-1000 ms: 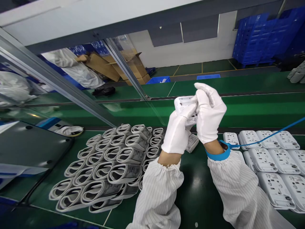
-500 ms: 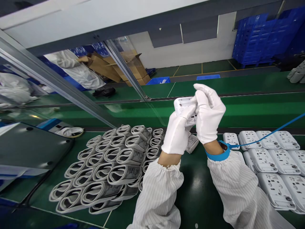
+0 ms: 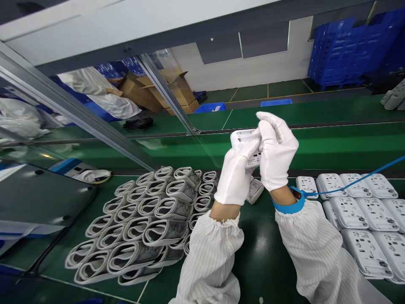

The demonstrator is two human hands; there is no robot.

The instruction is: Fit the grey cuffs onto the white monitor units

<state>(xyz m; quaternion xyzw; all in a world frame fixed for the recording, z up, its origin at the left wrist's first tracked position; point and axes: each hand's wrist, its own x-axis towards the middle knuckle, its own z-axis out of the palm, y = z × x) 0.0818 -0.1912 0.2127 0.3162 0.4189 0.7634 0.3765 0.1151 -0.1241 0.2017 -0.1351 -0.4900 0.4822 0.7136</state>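
My left hand [image 3: 236, 175], in a white glove, is closed around a small white blood pressure monitor [image 3: 254, 161], thumb on top. Its underside shows, with speaker holes, a printed label and an open recess. My right hand [image 3: 276, 152], also gloved and wearing a blue wrist strap [image 3: 289, 206], is closed with bent fingers against the monitor's right edge. The fingers hide that edge, and I cannot see whether a small part is between them. Below and behind the hands lies a rolled grey cuff [image 3: 255, 190].
Stacked rolled cuffs [image 3: 167, 211] fill the bench's left side. Rows of white monitors [image 3: 349, 211] lie at the right, under the strap's blue cord [image 3: 363, 179]. A metal post [image 3: 166, 93] rises ahead. A co-worker's sleeve [image 3: 110, 105] shows beyond it, near cardboard boxes [image 3: 177, 90].
My hands and the monitor keep nearly the same pose; the right hand has shifted very slightly left. Across the line, the co-worker's arm has moved by the boxes.
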